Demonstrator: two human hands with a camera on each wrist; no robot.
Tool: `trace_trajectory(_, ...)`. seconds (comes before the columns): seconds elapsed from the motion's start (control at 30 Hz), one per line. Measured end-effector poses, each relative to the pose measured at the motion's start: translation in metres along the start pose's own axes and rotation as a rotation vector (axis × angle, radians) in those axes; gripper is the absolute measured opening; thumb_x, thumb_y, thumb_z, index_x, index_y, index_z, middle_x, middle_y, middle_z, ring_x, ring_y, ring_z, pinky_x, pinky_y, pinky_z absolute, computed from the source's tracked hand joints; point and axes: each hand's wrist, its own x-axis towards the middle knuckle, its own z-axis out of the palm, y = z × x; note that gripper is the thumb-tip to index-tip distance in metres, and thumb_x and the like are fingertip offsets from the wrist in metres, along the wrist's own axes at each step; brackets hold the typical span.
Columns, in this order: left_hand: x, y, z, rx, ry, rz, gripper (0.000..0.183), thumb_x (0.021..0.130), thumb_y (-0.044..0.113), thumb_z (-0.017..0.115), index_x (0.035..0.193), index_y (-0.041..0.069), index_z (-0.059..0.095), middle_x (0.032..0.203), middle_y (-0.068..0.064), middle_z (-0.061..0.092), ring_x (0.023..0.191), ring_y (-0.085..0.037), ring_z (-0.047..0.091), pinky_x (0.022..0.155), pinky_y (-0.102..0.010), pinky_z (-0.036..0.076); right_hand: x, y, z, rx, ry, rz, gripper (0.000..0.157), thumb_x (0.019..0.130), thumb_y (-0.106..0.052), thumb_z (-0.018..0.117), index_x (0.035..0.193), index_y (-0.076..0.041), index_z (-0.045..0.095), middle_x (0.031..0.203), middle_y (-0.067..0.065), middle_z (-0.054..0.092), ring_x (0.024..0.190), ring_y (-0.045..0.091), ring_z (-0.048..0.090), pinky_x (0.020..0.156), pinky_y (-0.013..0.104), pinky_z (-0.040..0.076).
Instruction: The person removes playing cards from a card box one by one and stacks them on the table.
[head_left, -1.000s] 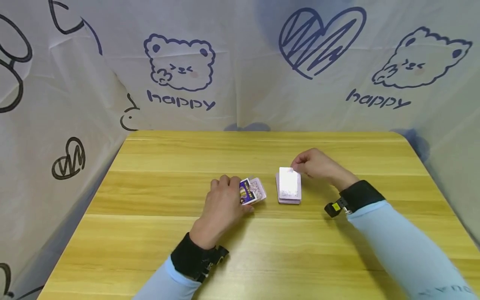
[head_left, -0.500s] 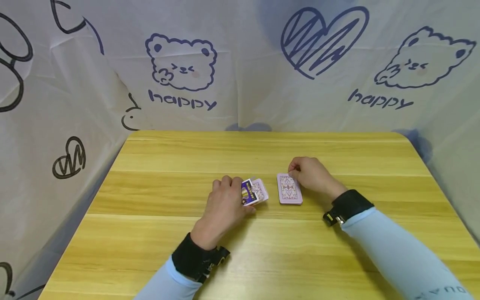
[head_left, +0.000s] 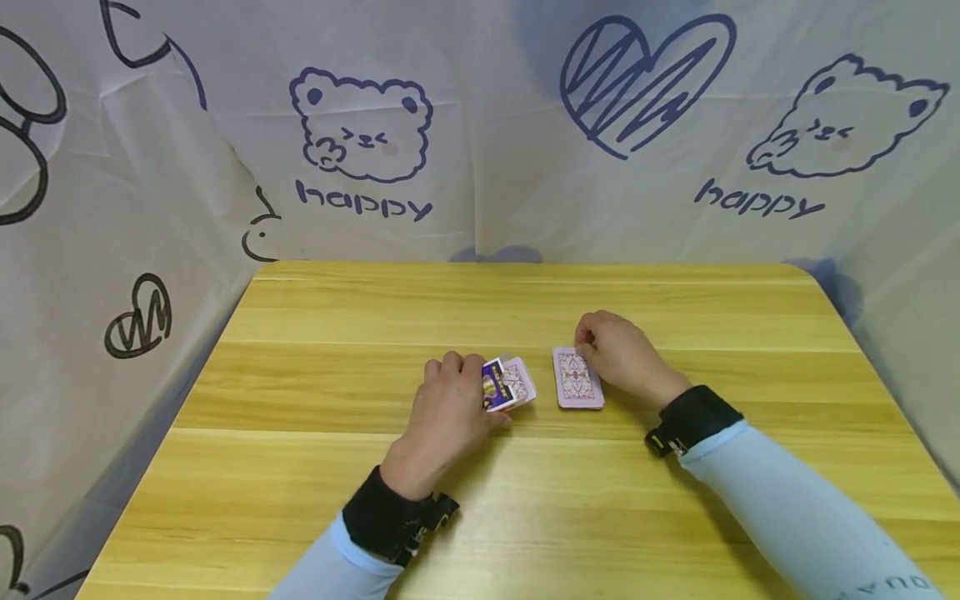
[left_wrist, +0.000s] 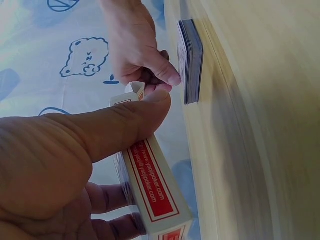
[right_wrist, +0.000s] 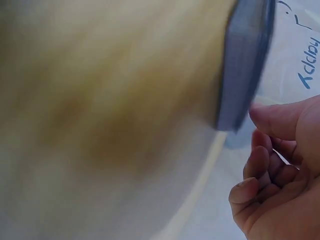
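My left hand (head_left: 446,404) grips a playing-card box (left_wrist: 150,185), its thumb along the white and red printed side in the left wrist view. From the box's open end, patterned cards (head_left: 517,381) stick out to the right. Just right of it a squared deck of playing cards (head_left: 579,383) lies back side up on the table. My right hand (head_left: 622,350) is at the far corner of that deck, thumb and curled fingers pinching at the top card. In the right wrist view the thumb tip meets the deck's (right_wrist: 245,65) upper edge; the exact hold is partly hidden.
The light wooden table (head_left: 300,500) extends around both hands. Behind it hangs a white cloth (head_left: 517,208) with bear, heart and lettering drawings; it also runs along the left and right sides.
The right hand has brought a raised, shiny card down flat onto the deck, moving slightly left and nearer. The left hand and the box have hardly moved.
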Motion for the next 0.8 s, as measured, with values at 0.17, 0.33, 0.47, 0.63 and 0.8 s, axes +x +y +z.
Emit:
trace_trajectory(0.17, -0.001, -0.001, 0.002, 0.005, 0.022, 0.019, 0.080, 0.064, 0.043, 0.088, 0.122, -0.001, 0.054, 0.109, -0.019, 0.056, 0.091, -0.031, 0.044, 0.066, -0.038, 0.046, -0.009, -0.023, -0.016, 0.123, 0.054, 0.043, 0.007, 0.092, -0.018, 0.063, 0.093, -0.011, 0.064, 0.085, 0.006, 0.063, 0.071, 0.022, 0.052, 0.062, 0.035, 0.043)
trace_trajectory(0.33, -0.002, -0.002, 0.004, 0.026, 0.054, 0.041, 0.077, 0.062, 0.043, 0.089, 0.117, 0.000, 0.055, 0.104, -0.017, 0.056, 0.087, -0.030, 0.044, 0.063, -0.037, 0.046, -0.026, -0.064, -0.019, 0.329, 0.043, 0.055, 0.014, 0.092, -0.025, 0.063, 0.093, -0.013, 0.071, 0.086, 0.004, 0.069, 0.074, 0.018, 0.057, 0.065, 0.035, 0.047)
trace_trajectory(0.47, -0.002, -0.001, 0.005, 0.027, 0.077, 0.063, 0.075, 0.061, 0.043, 0.089, 0.114, 0.001, 0.056, 0.101, -0.016, 0.056, 0.085, -0.030, 0.044, 0.060, -0.037, 0.045, -0.035, -0.085, -0.009, 0.327, 0.014, 0.049, 0.015, 0.091, -0.027, 0.065, 0.088, -0.014, 0.072, 0.079, 0.000, 0.069, 0.066, 0.015, 0.056, 0.061, 0.032, 0.047)
trace_trajectory(0.63, -0.001, 0.001, 0.005, 0.034, 0.093, 0.087, 0.074, 0.062, 0.043, 0.089, 0.113, 0.001, 0.056, 0.101, -0.017, 0.057, 0.085, -0.030, 0.045, 0.058, -0.037, 0.046, -0.040, -0.090, 0.001, 0.249, 0.026, 0.031, 0.016, 0.089, -0.030, 0.067, 0.082, -0.016, 0.070, 0.071, -0.003, 0.064, 0.058, 0.014, 0.052, 0.056, 0.031, 0.044)
trace_trajectory(0.8, 0.000, 0.002, 0.005, 0.026, 0.088, 0.101, 0.075, 0.062, 0.044, 0.089, 0.114, 0.002, 0.056, 0.101, -0.016, 0.056, 0.086, -0.030, 0.046, 0.060, -0.038, 0.047, -0.041, -0.089, 0.004, 0.236, 0.003, 0.029, 0.019, 0.087, -0.035, 0.070, 0.078, -0.018, 0.069, 0.073, -0.004, 0.063, 0.062, 0.013, 0.053, 0.057, 0.031, 0.044)
